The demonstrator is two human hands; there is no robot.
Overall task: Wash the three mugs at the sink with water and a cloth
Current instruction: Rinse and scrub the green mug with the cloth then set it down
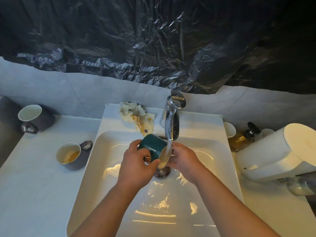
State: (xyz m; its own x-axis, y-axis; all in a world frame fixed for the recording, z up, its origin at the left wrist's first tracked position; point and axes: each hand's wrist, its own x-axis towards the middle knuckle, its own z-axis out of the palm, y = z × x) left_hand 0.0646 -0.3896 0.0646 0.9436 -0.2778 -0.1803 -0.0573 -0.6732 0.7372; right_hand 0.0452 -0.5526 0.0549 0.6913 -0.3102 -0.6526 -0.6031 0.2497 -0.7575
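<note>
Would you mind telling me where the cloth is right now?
In the head view, the stained cloth lies crumpled on the back rim of the sink, just left of the tap and behind the green mug.

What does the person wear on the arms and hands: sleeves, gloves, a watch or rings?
Nothing worn shows. The left hand and the right hand have no gloves or visible rings, the wrists carry no watch or bracelet, and both arms are uncovered to the picture's lower edge, without sleeves.
</note>
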